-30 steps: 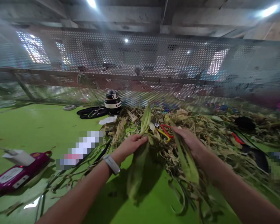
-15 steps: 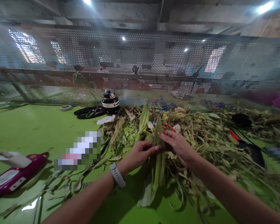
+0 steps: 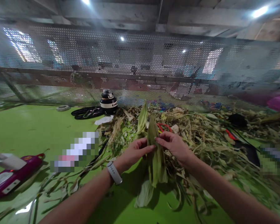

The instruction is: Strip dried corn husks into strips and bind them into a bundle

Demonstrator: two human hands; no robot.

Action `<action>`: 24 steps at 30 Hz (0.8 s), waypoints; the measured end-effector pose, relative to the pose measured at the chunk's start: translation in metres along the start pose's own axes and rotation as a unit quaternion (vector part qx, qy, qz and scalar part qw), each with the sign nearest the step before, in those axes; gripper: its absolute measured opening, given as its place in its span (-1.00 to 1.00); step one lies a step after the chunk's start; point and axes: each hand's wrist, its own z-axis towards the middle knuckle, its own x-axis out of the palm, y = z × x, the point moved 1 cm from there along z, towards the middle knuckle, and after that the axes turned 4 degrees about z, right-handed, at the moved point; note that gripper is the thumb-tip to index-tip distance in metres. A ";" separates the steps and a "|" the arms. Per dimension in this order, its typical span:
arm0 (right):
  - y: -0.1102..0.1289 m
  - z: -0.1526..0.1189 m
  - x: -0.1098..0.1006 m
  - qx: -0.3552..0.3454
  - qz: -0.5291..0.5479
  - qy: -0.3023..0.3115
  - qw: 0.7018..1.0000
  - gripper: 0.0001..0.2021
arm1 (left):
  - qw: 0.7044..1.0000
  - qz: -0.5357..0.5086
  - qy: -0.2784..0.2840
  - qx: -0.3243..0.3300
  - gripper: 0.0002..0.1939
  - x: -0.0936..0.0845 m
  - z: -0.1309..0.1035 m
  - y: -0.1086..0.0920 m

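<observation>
Between my two hands hangs a long, flat green corn husk (image 3: 156, 165), its pointed tip upward and its wide end spread below. My left hand (image 3: 138, 151) pinches the husk's left edge, thumb in front, with a pale watch band on the wrist. My right hand (image 3: 174, 145) grips the right edge with thumb and fingers. Behind, another green husk (image 3: 142, 119) stands upright. A paler husk piece (image 3: 144, 194) lies on the green table under the held one. Red-orange handles (image 3: 163, 126) show just behind my right hand.
Dried husk scraps (image 3: 200, 137) pile across the right and back. A black bottle (image 3: 108, 102) and a coiled black strap (image 3: 87, 112) stand before a perforated metal screen (image 3: 135, 56). A magenta power strip (image 3: 16, 175) with a white plug lies on the green tabletop (image 3: 44, 124) at left.
The held husk has turned to show its face more broadly, and its lower end has fanned out. Both hands have moved slightly left with it.
</observation>
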 end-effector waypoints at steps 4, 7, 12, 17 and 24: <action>-0.005 0.004 -0.003 -0.034 -0.050 -0.011 0.998 -0.68 | 1.000 0.016 -0.019 -0.007 -0.76 -0.001 0.001 -0.001; -0.012 0.007 -0.005 -0.070 -0.105 -0.024 0.992 -0.71 | 0.999 0.016 -0.031 -0.009 -0.80 0.001 0.001 -0.003; -0.015 0.007 -0.005 -0.091 -0.140 -0.015 0.986 -0.74 | 0.998 0.023 -0.060 0.002 -0.79 0.005 0.001 -0.004; -0.015 0.006 -0.004 -0.059 -0.159 0.025 0.985 -0.71 | 0.993 0.052 -0.102 0.027 -0.75 0.000 0.005 0.000; -0.015 0.006 -0.004 -0.037 -0.135 0.037 0.989 -0.69 | 0.994 0.004 -0.106 0.004 -0.74 0.000 0.005 -0.001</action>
